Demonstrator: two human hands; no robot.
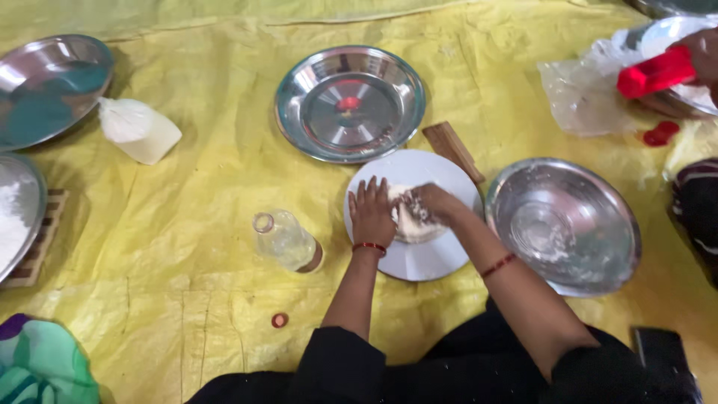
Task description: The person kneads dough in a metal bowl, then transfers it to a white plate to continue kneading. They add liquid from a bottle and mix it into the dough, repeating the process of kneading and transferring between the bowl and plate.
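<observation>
Packages: a knotted clear bag of white powder [139,130] lies well to the far left of the left hand [372,212], on the yellow sheet [224,299]. A crumpled clear plastic bag [583,90] lies far to the right of the right hand [434,202], beside a red object [656,72] whose kind is hard to make out. No label is legible on either.

Containers: a small clear glass bottle [288,241], uncapped and lying tilted, sits just left of the left hand; its contents appear pale. A small red cap [279,320] lies nearer the body, apart from the bottle. An empty steel plate [349,102] sits beyond both hands. A steel bowl [562,224] with white residue sits just right of the right forearm. A steel tray [16,217] of white flour is cut off at the far left edge.

Hands: the left hand lies flat, fingers extended, resting on the white round board [419,258] and touching the dough [407,217]. The right hand is curled over the dough, pressing it; how far the fingers close cannot be told. The dough lies on the board between both hands. A wooden handle [453,151] projects beyond the board.
</observation>
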